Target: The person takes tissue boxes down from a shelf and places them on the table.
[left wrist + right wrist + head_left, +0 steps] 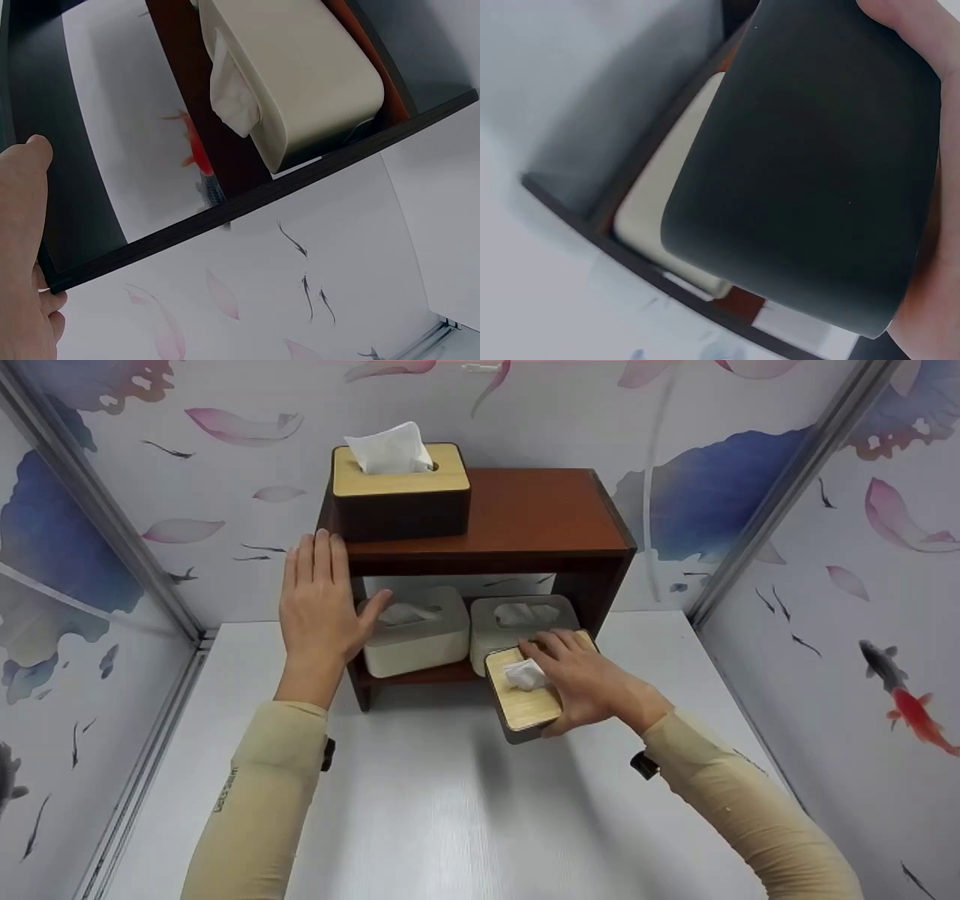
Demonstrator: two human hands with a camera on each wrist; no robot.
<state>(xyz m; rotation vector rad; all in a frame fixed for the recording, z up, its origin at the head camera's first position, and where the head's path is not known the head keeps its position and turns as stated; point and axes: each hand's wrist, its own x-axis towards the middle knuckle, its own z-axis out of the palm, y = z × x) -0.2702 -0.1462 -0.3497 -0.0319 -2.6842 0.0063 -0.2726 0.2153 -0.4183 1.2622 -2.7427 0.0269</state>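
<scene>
My right hand (581,679) grips a tissue box (521,709) with a light wood lid and dark body, a white tissue poking from its slot. This box is tilted in front of a small brown shelf (540,510); its dark side (802,172) fills much of the right wrist view. My left hand (322,604) rests against the shelf's upper left corner, fingers straight and thumb spread towards the opening. Within the shelf stand two pale tissue boxes, one on the left (420,641) and one on the right (487,622), the latter partly hidden behind the held box.
Another wood-lidded tissue box (401,514) stands on the left of the shelf top. The shelf stands on a white table (420,810) near the back wall. Printed panels (847,607) with metal corner rails enclose the space on both sides and behind.
</scene>
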